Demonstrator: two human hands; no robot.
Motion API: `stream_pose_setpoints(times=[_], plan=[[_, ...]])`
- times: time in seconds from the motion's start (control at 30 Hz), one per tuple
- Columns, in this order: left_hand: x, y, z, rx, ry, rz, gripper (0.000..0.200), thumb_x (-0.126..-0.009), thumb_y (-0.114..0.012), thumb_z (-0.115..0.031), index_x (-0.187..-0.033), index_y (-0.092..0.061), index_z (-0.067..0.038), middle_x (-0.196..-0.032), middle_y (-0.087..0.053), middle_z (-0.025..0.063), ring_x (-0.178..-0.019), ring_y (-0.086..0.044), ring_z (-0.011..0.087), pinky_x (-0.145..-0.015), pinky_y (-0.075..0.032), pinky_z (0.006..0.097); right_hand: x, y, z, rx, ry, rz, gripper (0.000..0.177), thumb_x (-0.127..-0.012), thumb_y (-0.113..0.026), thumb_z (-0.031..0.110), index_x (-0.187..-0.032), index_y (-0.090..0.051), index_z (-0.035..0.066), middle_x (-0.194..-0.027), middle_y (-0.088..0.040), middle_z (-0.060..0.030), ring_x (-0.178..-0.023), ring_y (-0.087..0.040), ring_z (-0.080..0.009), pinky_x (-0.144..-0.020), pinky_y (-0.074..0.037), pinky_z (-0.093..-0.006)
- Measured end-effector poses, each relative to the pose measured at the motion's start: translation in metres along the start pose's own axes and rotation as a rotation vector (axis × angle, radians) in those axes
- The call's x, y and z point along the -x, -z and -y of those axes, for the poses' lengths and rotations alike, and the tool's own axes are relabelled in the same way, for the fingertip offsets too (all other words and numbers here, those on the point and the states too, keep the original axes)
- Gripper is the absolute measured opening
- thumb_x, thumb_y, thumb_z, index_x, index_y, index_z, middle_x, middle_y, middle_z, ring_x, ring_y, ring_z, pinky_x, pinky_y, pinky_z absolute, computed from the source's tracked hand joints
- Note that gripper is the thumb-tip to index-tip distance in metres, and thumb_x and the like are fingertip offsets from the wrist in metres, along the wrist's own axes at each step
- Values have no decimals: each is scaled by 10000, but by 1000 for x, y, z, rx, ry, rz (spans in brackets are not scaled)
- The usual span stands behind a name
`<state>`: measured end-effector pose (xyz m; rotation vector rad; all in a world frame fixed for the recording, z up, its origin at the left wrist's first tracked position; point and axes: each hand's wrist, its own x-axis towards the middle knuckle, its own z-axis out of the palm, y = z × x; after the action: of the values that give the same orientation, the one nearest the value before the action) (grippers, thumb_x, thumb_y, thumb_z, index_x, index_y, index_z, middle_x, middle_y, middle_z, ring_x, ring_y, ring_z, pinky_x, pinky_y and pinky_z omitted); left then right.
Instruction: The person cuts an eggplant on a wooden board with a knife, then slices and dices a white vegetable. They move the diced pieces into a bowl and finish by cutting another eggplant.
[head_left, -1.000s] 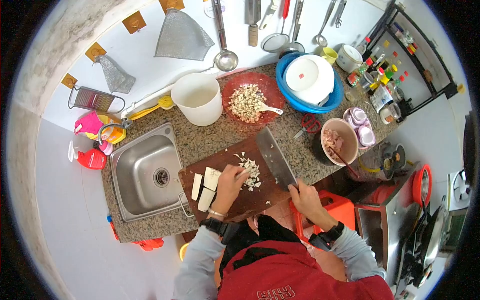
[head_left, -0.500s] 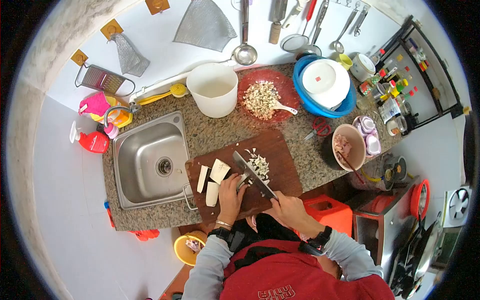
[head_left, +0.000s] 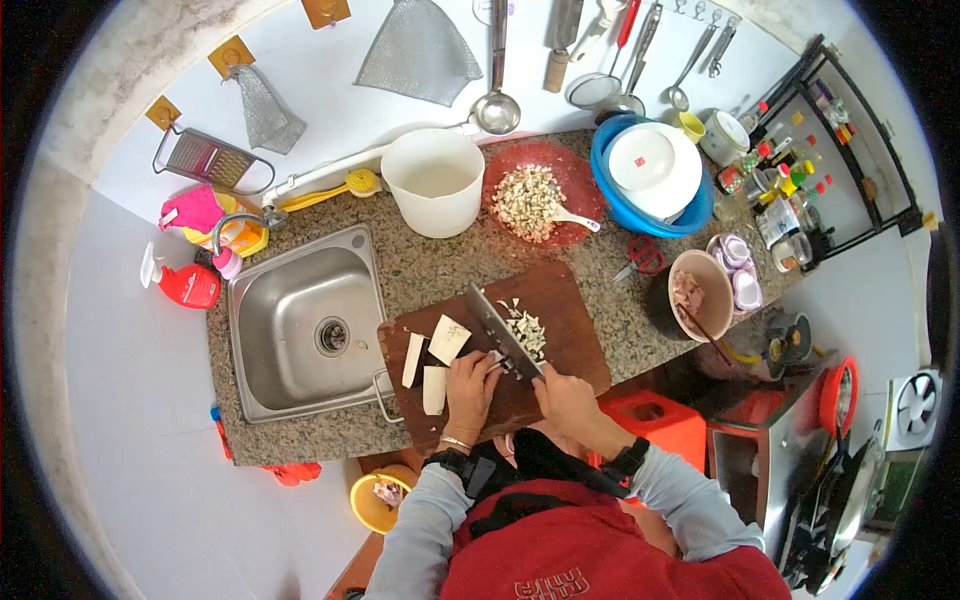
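Observation:
A cleaver (head_left: pixel 503 330) is gripped by its handle in my right hand (head_left: pixel 572 405), its blade slanting across the wooden cutting board (head_left: pixel 560 300). Just left of the blade, my left hand (head_left: pixel 470 388) holds a small pale piece of food (head_left: pixel 495 360) with bent fingers. White chopped bits (head_left: pixel 525 330) lie on the right side of the blade. Several pale blocks with dark sides, one of them a thick block (head_left: pixel 448 339), rest at the board's left part.
Left of the board is a steel sink (head_left: pixel 290 340). Behind stand a white tub (head_left: pixel 432 185), a red colander (head_left: pixel 575 185) of diced food with a spoon, and a blue basin (head_left: pixel 605 190) with plates. Scissors (head_left: pixel 645 256) and a bowl of meat (head_left: pixel 703 290) are at the right.
The cleaver blade has turned slightly and my right hand has shifted a little up and left. The whole view has moved slightly, with the counter items a little further right.

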<state>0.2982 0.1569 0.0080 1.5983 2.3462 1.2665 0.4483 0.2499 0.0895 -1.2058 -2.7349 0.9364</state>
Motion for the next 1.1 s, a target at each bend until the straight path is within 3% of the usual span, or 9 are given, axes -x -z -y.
stream_pose_setpoints(times=[0.17, 0.27, 0.5, 0.6, 0.8, 0.97, 1.1], plan=[[5, 1, -4, 57, 128, -85, 354, -756, -746, -75, -1058, -574, -9, -1024, -572, 144, -938, -532, 337, -800, -442, 421, 14, 13, 2, 42, 7, 25, 208, -933, -489, 229, -981, -511, 28, -645, -625, -223, -609, -624, -423, -559, -490, -533], [4, 3, 1, 64, 76, 6, 314, -759, -740, -76, -1026, -585, -17, -998, -579, 147, -909, -540, 339, -782, -440, 419, 16, 13, 7, 26, 57, 26, 194, -930, -490, 219, -972, -506, 30, -643, -621, -221, -607, -623, -419, -554, -490, -529], [4, -2, 5, 50, 45, 3, 227, -768, -722, -73, -965, -619, -28, -984, -605, 125, -899, -547, 327, -772, -438, 411, 1, -1, 10, 82, 74, 32, 190, -927, -495, 208, -970, -503, 24, -626, -620, -212, -579, -621, -408, -539, -491, -523], [-1, -2, -2, 4, 105, -121, 233, -774, -715, -78, -987, -634, -32, -992, -619, 111, -921, -547, 317, -793, -440, 407, 0, -1, 8, 64, 44, 5, 197, -933, -488, 214, -973, -504, 22, -633, -623, -216, -584, -624, -411, -547, -492, -525], [1, 0, -1, -10, 16, 92, 287, -790, -711, -104, -1054, -630, -29, -1058, -590, 145, -953, -542, 327, -838, -441, 421, 12, 7, 2, 14, -28, 11, 212, -935, -490, 235, -1003, -511, 36, -644, -619, -223, -608, -616, -427, -555, -476, -540], [5, -4, -2, 143, 204, -120, 186, -783, -725, -107, -907, -609, -30, -965, -588, 141, -903, -554, 319, -788, -442, 425, 11, 13, 11, 19, 3, 11, 216, -940, -481, 232, -1004, -510, 28, -664, -631, -219, -626, -626, -421, -569, -488, -534], [3, -3, 4, 49, 134, -30, 181, -781, -729, -100, -870, -591, -23, -966, -583, 146, -890, -556, 323, -764, -445, 427, 10, 13, 15, 17, 18, 9, 217, -935, -491, 228, -1002, -516, 24, -663, -632, -211, -622, -630, -413, -565, -494, -528]])
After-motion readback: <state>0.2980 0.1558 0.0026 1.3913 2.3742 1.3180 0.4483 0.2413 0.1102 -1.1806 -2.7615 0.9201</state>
